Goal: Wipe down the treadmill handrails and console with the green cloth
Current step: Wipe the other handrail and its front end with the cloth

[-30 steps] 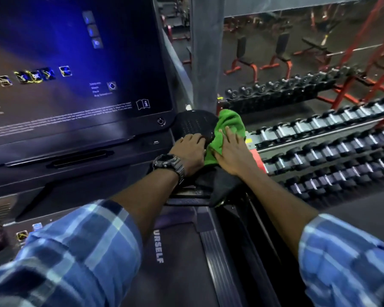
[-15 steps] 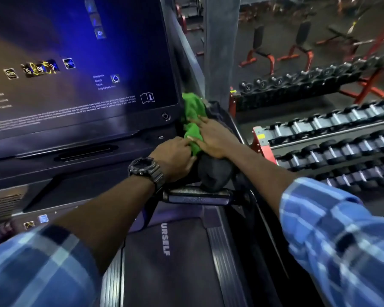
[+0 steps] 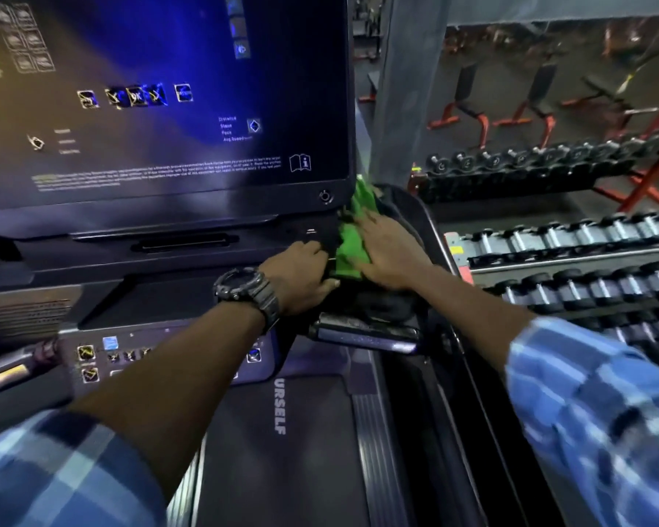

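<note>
Hands side by side: right [image 3: 390,252] flat on green cloth [image 3: 349,249], left [image 3: 301,275] curled alongside.

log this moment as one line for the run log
right hand flat on green cloth | left hand beside it | spot: console right corner | wiping underway
</note>
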Tool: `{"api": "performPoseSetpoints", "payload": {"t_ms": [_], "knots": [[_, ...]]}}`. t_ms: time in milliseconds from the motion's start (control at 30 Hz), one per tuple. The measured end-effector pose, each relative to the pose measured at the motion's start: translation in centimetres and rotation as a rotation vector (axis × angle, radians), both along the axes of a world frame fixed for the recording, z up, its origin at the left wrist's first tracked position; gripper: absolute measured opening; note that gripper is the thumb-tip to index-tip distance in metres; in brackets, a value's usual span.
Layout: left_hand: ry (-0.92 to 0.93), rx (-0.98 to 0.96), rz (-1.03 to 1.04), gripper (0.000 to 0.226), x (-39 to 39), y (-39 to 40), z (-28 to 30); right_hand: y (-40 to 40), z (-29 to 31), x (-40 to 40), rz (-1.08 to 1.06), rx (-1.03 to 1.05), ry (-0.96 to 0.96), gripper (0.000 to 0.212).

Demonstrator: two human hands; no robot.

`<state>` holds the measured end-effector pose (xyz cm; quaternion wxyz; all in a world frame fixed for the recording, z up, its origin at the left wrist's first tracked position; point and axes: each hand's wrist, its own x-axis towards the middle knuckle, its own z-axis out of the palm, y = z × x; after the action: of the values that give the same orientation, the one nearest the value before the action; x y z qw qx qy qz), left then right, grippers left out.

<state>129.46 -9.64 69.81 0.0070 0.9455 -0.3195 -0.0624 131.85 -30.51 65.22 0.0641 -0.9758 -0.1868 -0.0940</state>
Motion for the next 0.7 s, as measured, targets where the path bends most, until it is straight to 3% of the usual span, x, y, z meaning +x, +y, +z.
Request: {"api": "performPoseSetpoints", "payload": {"t_ms": [100,167,233,300,433,533,600,700], "knots": [[0.054,-0.003,0.039,0.051,-0.5,0.8,-0.6,-1.5,-0.4,-2.2,0.075,-0.278,0.036,0.115],[0.061,-0.024,0.048,0.053,-0.9,0.9,-0.9,-1.0,0.4,-1.4,-0.039,-0.189,0.044,0.129],[0.063,-0.08,0.07,0.056,-1.2,1.0,-1.1,1.4,0.6,-0.3,-0.244,-0.013,0.046,0.129],[0.075,-0.157,0.145,0.058,-1.3,1.1,-1.2,4.2,-0.4,-0.3,-0.329,0.008,-0.022,0.119],[0.083,-0.185,0.118,0.064,-1.1,1.2,-1.6,3.1,-2.1,-2.3,-0.105,-0.076,-0.139,0.103],[0.053,-0.21,0.118,0.085,-1.1,1.3,-2.0,-0.8,-0.9,-1.4,-0.016,-0.244,-0.033,0.129],[0.038,-0.234,0.113,0.09,-1.2,1.3,-2.3,-1.4,0.3,-0.1,-0.133,-0.145,0.047,0.132],[0.038,-0.255,0.109,0.079,-1.1,1.2,-2.5,1.0,1.1,1.0,-0.407,0.002,0.057,0.126]]}}
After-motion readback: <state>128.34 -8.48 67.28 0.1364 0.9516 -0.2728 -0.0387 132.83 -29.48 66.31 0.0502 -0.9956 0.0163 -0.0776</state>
